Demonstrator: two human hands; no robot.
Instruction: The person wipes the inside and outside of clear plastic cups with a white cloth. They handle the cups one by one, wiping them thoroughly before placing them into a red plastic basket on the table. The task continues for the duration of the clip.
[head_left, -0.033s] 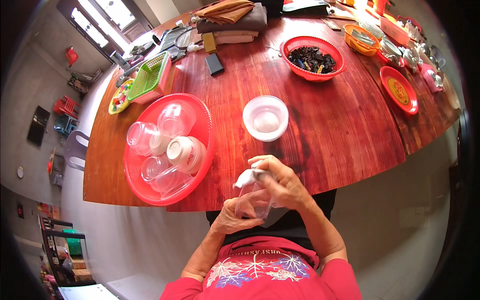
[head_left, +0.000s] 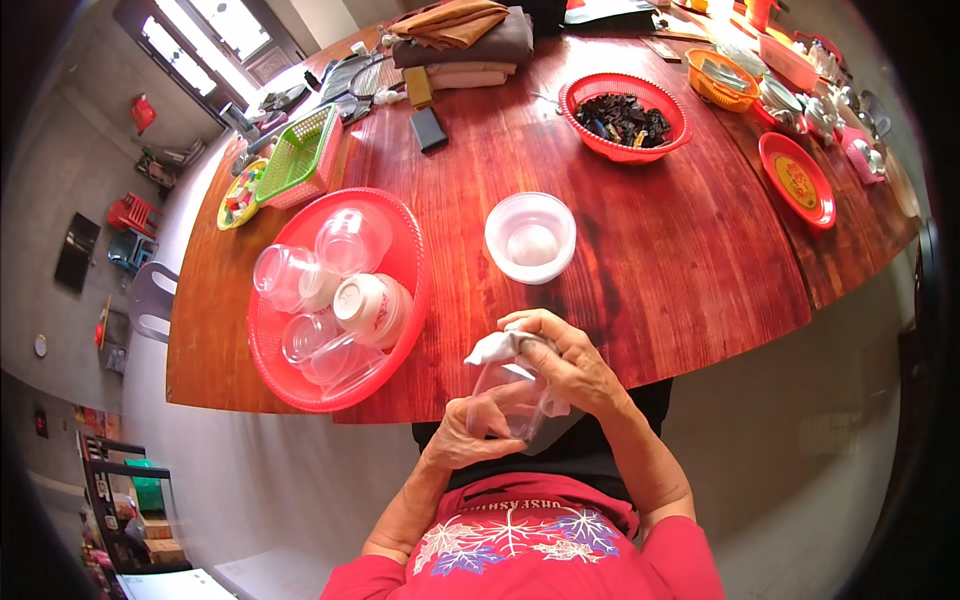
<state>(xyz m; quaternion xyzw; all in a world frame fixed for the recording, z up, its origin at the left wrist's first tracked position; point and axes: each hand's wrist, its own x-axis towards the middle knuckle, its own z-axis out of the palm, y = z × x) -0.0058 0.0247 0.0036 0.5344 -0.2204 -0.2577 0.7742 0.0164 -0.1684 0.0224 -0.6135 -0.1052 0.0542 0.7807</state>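
Wiping one clear cup (head_left: 507,398), my left hand (head_left: 462,437) grips it, right fingers (head_left: 556,345) pinch the cloth (head_left: 497,346); cups (head_left: 322,290) in the red basket (head_left: 395,352) wait.

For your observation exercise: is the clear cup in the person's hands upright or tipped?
Tipped: the clear cup lies slanted between left hand and right hand, white cloth at its top.

Top: the person is wearing a red short-sleeved shirt.
Print: white and purple leaf shapes and a curved line of lettering are showing across the chest.
Forearms: both are showing bare.
Lap: dark clothing is showing below the table edge.
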